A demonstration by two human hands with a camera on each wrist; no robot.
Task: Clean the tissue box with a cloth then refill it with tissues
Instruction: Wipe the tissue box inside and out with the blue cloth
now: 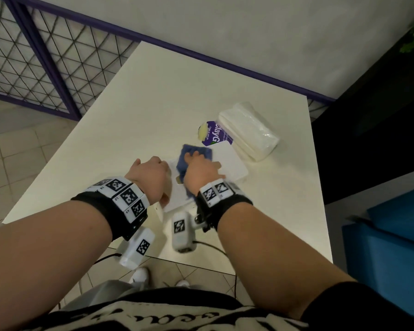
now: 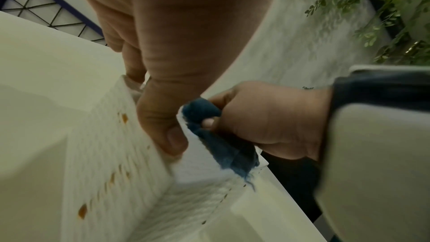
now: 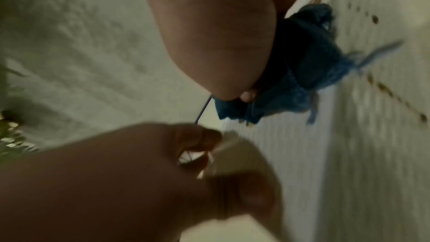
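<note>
Your box (image 1: 227, 163) sits mid-table (image 1: 134, 111), with the cloth (image 1: 196, 152) on top under your right hand (image 1: 201, 169). Your left hand (image 1: 151, 177) grips its left edge. Behind and right lies the tissue pack (image 1: 249, 130), a label (image 1: 213, 133) just left of it.

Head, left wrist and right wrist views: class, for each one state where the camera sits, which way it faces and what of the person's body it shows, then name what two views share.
Head: worn on the head, looks down at the white table; both forearms, left hand, right hand.
Left wrist: on the left wrist, looks along the thumb at the tissue box; both hands.
Right wrist: on the right wrist, looks along the palm; blurred, both hands.
Shared: both wrist views show the blue cloth in the right hand's grip.
</note>
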